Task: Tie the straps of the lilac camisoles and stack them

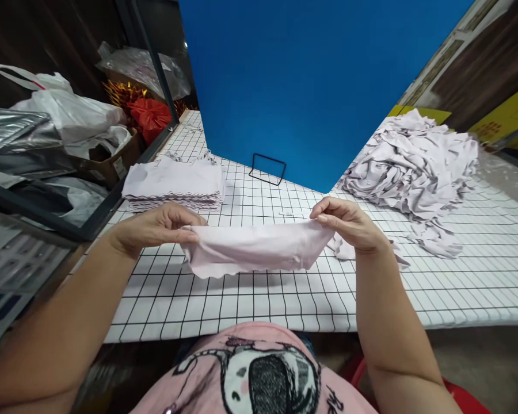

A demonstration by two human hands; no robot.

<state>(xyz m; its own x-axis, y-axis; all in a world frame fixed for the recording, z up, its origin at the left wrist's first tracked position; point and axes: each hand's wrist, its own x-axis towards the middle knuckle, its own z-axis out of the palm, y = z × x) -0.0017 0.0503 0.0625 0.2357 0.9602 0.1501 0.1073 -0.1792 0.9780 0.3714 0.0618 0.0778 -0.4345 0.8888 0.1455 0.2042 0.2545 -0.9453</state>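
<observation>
Stretched between my two hands is a pale pink fabric piece (254,248) with a wavy lower edge, held above the table. My left hand (166,225) pinches its left end between thumb and fingers. At the other end, my right hand (347,223) grips the upper corner the same way. Just beyond my left hand lies a neat stack of similar fabric pieces (172,178), their wavy edges facing me. A large loose heap of the same fabric (410,164) sits to the right, past my right hand. Partly behind my right wrist lies a loose fabric piece (342,247).
The table has a white cloth with a black grid (242,305). A large blue board (319,86) rises at the back, with a black wire frame (267,168) at its foot. On the left, a dark metal post (155,63) stands near plastic bags (73,109) and a cardboard box (112,161).
</observation>
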